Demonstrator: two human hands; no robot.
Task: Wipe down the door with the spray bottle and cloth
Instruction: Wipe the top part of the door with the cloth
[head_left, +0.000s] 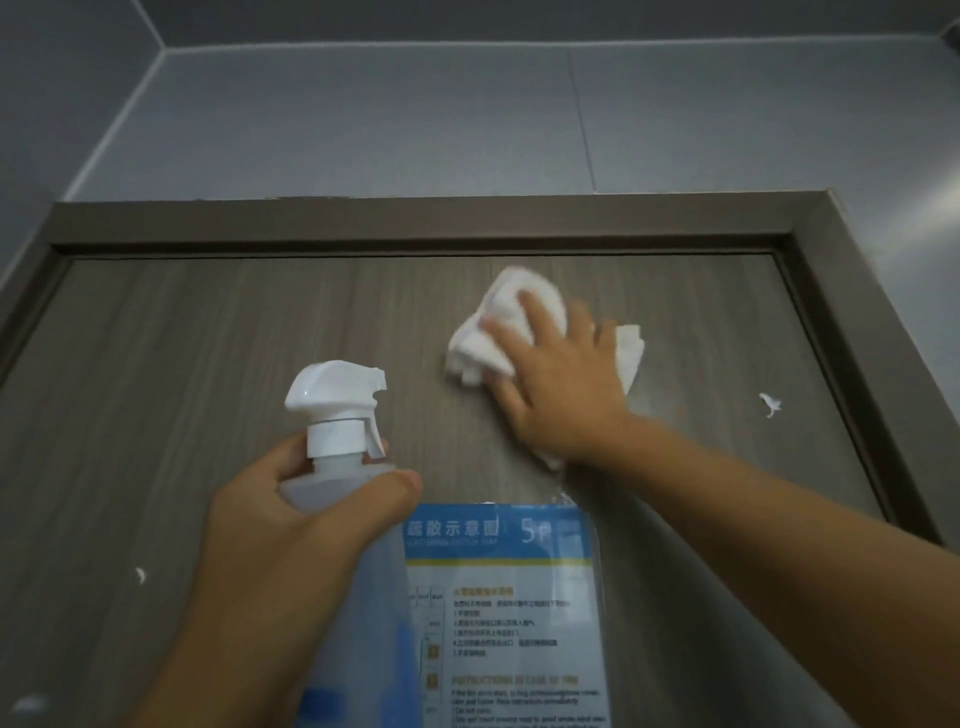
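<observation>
Grey wall panels (363, 119) rise above the brown wood-grain door (208, 338), which fills our view. Our right hand (561, 384) presses the white cloth (498, 322) flat against its upper part, fingers spread to cover more area. Our left hand (291, 519) grips the spray bottle (337, 415) by the neck, nozzle toward the door, ready for another squirt, just above the blue notice (509, 613).
</observation>
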